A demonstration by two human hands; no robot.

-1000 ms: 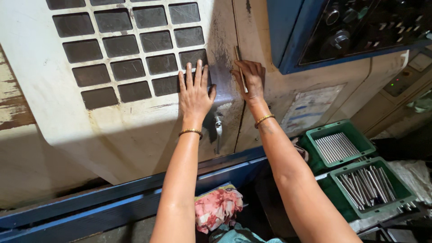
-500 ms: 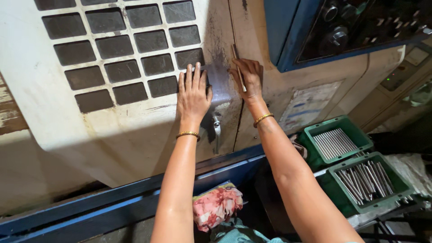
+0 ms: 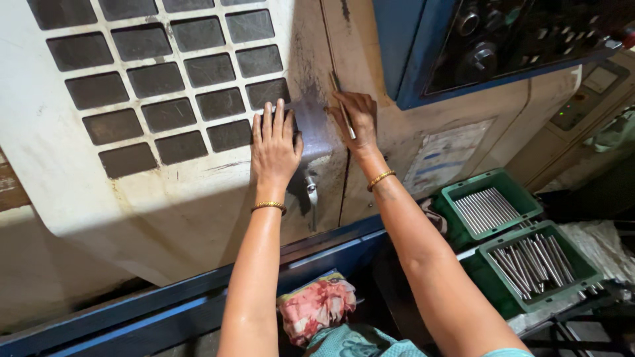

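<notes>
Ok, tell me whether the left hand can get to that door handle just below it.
Probably yes. The left hand lies flat on the machine door, and the metal handle sits just beside its wrist with nothing between; the right hand is off to the side.

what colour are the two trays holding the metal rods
Green, both trays, lower right in the head view; the rods are grey metal.
</notes>
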